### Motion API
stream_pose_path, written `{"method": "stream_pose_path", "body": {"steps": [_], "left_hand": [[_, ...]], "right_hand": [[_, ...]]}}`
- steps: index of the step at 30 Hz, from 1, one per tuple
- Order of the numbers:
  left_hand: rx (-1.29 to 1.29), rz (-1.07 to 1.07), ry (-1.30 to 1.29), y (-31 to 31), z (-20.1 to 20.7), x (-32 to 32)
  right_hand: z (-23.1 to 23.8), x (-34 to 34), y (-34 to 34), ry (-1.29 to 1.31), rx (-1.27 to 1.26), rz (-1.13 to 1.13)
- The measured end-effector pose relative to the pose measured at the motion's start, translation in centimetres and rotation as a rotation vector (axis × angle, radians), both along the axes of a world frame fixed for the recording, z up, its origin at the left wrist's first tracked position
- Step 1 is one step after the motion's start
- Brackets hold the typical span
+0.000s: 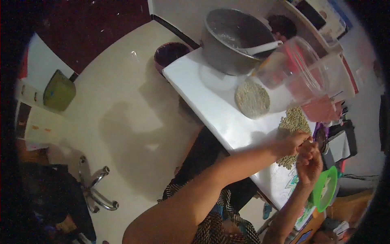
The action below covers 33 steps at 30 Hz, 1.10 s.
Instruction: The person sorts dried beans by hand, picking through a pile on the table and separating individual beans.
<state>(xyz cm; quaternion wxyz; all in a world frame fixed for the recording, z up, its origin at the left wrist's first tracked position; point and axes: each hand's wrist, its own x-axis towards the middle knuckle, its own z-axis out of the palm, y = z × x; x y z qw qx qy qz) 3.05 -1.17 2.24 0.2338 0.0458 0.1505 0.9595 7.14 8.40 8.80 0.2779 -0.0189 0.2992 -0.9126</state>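
I find left hand (297, 141) and right hand (310, 163) half-curled, contents unclear; work low over loose peas (294, 118), inside the worktop's (211, 101) right edge.

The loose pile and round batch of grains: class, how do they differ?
The loose pile is long and uneven; the round batch has a nearly circular outline. The left hand partly covers the loose pile but none of the round batch. Both show pale greenish grains over the white tabletop.
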Motion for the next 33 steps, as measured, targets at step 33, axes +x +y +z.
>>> {"method": "stream_pose_path", "body": {"steps": [33], "left_hand": [[0.074, -0.165, 0.02, -4.7, -3.5, 3.5]], "right_hand": [[0.5, -14.7, -49.9, 2.488, 1.281, -0.854]]}}
